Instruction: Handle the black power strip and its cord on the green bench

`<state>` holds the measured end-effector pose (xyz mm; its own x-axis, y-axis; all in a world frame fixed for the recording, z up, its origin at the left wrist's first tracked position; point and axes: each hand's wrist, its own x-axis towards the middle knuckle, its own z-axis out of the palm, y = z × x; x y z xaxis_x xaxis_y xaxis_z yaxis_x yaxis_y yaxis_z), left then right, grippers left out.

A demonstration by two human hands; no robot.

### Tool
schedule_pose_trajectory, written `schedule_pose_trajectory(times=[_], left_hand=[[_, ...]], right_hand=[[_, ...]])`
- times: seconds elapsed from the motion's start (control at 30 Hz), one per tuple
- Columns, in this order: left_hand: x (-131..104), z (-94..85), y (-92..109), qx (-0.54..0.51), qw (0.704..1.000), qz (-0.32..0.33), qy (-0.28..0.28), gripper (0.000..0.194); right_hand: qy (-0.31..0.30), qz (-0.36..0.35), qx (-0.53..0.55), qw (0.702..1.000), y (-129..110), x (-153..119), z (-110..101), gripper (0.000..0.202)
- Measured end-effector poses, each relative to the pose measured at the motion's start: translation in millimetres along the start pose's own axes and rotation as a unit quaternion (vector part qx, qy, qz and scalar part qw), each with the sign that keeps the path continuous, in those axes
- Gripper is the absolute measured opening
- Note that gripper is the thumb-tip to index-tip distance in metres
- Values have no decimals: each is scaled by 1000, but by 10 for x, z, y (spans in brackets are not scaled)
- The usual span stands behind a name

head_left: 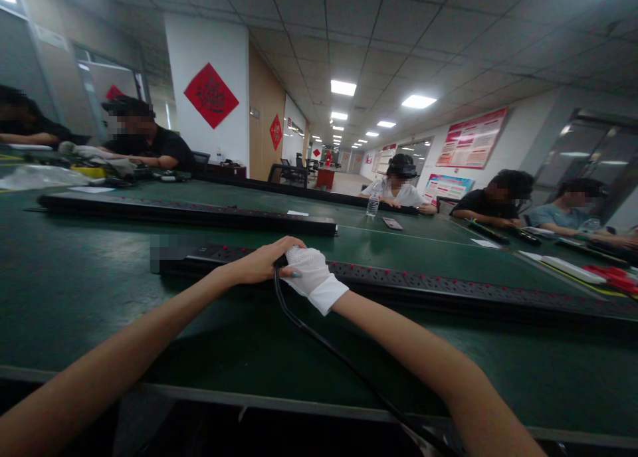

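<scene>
A long black power strip [399, 281] with red switches along its top lies across the green table in front of me. My left hand [264, 261], bare, is closed at the end of a black cable [299, 321], over the strip. Pressed up against it is my right hand [309, 271] in a white glove, its fingers curled away from view. What the right fingers grip is hidden. From my hands the cable loops down over the table's near edge toward the lower right.
Behind lies a second black power strip [199, 212]. Farther back are a water bottle [372, 204], a phone [392, 224] and a long dark bar [299, 192]. Several people sit around the table. Red and white items [573, 270] lie at right, a plastic bag [42, 176] at left.
</scene>
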<state>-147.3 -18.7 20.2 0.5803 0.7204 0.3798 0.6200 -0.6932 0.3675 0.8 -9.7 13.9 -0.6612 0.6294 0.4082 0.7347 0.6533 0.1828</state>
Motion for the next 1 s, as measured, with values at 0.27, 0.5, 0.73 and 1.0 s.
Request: schedule_pose_trajectory(times=[0.27, 0.5, 0.73, 1.0], left_hand=[[3, 27, -19, -10, 1000, -9, 13, 49], [9, 21, -13, -18, 1000, -12, 10, 51], [2, -7, 73, -16, 1000, -1, 10, 61], [5, 15, 54, -17, 1000, 2, 21, 68]], right_hand=[[18, -11, -16, 1000, 0, -4, 46, 45], [6, -19, -21, 1000, -9, 7, 45, 44], [6, -26, -31, 999, -5, -17, 7, 41], [4, -38, -20, 999, 17, 0, 27, 42]])
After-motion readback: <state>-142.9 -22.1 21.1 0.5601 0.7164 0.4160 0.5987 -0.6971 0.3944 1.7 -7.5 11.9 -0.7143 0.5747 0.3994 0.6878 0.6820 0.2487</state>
